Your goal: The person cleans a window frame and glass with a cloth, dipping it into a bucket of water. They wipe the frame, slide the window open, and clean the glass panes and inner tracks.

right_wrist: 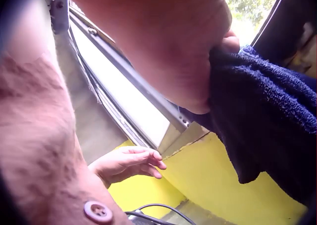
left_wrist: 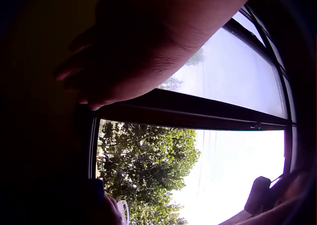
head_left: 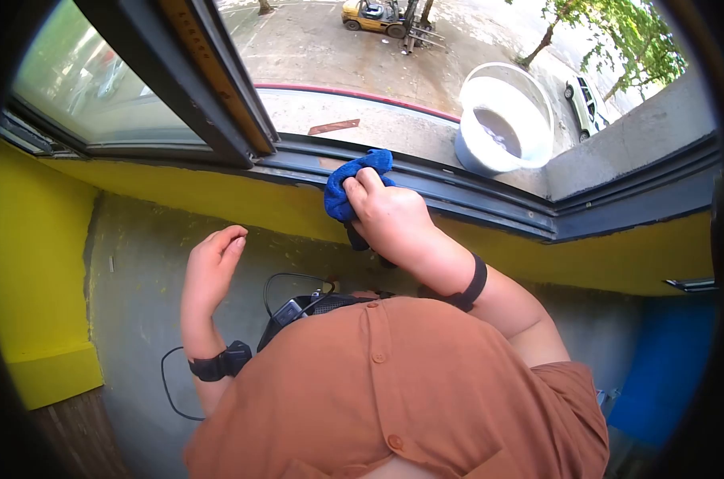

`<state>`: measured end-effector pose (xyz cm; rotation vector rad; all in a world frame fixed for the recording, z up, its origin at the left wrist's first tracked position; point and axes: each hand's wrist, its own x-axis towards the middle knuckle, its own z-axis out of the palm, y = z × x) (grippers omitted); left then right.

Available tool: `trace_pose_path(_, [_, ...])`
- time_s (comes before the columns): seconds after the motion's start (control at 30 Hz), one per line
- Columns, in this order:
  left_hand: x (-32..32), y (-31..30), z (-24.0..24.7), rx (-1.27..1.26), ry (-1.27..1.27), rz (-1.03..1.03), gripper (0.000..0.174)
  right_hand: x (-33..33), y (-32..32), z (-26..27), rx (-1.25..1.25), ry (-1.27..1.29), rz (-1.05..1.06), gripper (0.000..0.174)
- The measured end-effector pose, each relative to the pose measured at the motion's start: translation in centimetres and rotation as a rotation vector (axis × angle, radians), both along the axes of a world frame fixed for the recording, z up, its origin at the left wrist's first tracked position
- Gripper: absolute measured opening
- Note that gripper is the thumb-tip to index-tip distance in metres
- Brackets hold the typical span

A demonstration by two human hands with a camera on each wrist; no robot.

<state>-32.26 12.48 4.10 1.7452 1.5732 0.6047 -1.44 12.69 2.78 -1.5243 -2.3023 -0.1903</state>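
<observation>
My right hand grips a bunched blue cloth over the dark window track, just right of the sliding sash. The right wrist view shows the cloth from close by, its fuzzy folds hanging below the hand. My left hand hovers in front of the yellow wall below the sill, holding nothing, its fingers loosely bent. That same left hand shows relaxed fingers in the right wrist view. In the left wrist view the left hand is dark against the light.
A white bucket with murky liquid stands on the outer ledge at right. A flat reddish-brown strip lies on the ledge. The framed glass sash is at left. Black cables loop beside my body. Outside are a forklift and a white car.
</observation>
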Motion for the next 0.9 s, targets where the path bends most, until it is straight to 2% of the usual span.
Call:
trace_pose_path(0.03, [0.8, 0.1, 0.3, 0.012, 0.007, -0.029, 0.023, 1.2, -0.9, 0.2, 0.049, 0.026, -0.007, 0.025])
trace_pose_path(0.23, [5.0, 0.6, 0.9, 0.050, 0.019, -0.177, 0.023, 8.0, -6.4, 0.3, 0.042, -0.017, -0.203, 0.039])
trace_pose_path(0.5, [9.5, -0.8, 1.5, 0.011, 0.021, -0.236, 0.022, 15.9, -12.7, 0.0, 0.064, 0.010, -0.429, 0.046])
trace_pose_path(0.73, [11.3, -2.2, 1.5, 0.076, 0.040, -0.275, 0.022, 20.6, -16.9, -0.2, 0.068, -0.010, -0.684, 0.049])
trace_pose_path(0.9, [11.5, -2.7, 1.6, 0.101, 0.085, -0.300, 0.021, 21.7, -18.0, 0.0, 0.076, 0.044, -0.654, 0.045])
